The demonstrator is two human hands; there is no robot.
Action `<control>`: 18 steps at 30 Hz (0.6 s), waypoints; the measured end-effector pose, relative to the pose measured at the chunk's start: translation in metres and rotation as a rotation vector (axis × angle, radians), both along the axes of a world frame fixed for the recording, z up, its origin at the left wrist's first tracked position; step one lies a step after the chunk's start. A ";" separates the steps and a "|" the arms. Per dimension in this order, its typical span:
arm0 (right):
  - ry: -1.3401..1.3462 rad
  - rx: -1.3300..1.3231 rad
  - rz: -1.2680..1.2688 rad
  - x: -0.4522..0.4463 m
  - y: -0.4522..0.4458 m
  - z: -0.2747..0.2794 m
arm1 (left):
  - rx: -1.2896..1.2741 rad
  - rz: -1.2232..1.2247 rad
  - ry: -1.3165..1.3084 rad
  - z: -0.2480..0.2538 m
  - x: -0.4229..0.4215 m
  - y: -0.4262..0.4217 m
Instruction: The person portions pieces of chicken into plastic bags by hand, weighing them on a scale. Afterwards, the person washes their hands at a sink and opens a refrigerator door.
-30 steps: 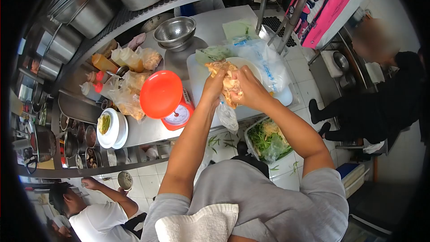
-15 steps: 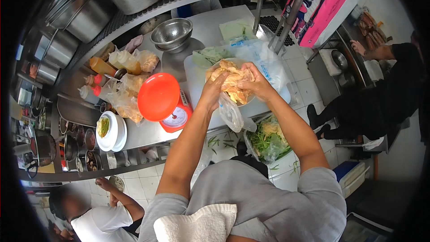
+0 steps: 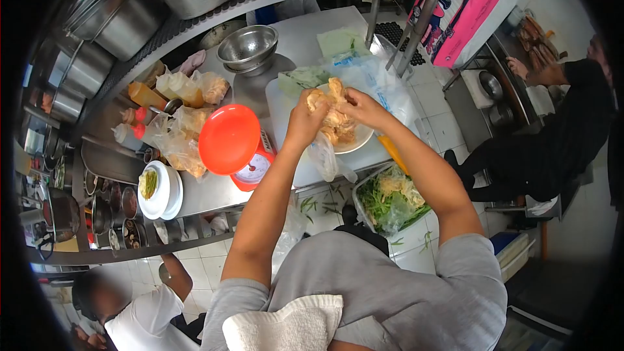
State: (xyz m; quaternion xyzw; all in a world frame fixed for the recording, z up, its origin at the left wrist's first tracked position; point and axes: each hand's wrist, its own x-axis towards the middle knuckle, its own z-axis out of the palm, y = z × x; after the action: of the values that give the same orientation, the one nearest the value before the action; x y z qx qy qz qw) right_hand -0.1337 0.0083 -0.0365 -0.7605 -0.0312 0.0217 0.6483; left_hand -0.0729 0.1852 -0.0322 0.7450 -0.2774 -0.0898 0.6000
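Observation:
Yellowish marinated meat, which looks like chicken (image 3: 337, 123), fills a pale round bowl (image 3: 359, 142) on a white cutting board (image 3: 281, 107). My left hand (image 3: 305, 117) grips the meat's left side, fingers curled round it. On the other side, my right hand (image 3: 361, 109) pinches a raised piece with thumb and fingers. A clear plastic bag (image 3: 327, 160) hangs at the bowl's near edge, below my left hand. Just right of the bowl a yellow handle-like thing (image 3: 394, 155) sticks out under my right forearm; its kind is unclear.
Left of the board stands a red kitchen scale (image 3: 229, 140). Metal bowls (image 3: 248, 47), bagged food (image 3: 185, 136) and white plates (image 3: 170, 201) share the counter. A tub of greens (image 3: 390, 201) sits below. People work at right (image 3: 539, 130) and lower left (image 3: 146, 312).
Both hands have drawn closer together and lifted part of the meat, uncovering more of the bowl. The yellow handle-like thing has come into sight. The person at lower left has raised an arm.

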 end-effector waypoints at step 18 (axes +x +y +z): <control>0.140 0.313 -0.470 0.012 0.011 -0.006 | -0.004 -0.103 0.050 0.020 -0.012 0.015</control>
State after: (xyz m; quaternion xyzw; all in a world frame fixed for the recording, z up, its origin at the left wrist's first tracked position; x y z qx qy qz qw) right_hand -0.1215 0.0196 -0.0420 -0.6340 0.1877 -0.0817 0.7457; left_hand -0.0845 0.2001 -0.0126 0.7259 -0.3006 -0.1384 0.6029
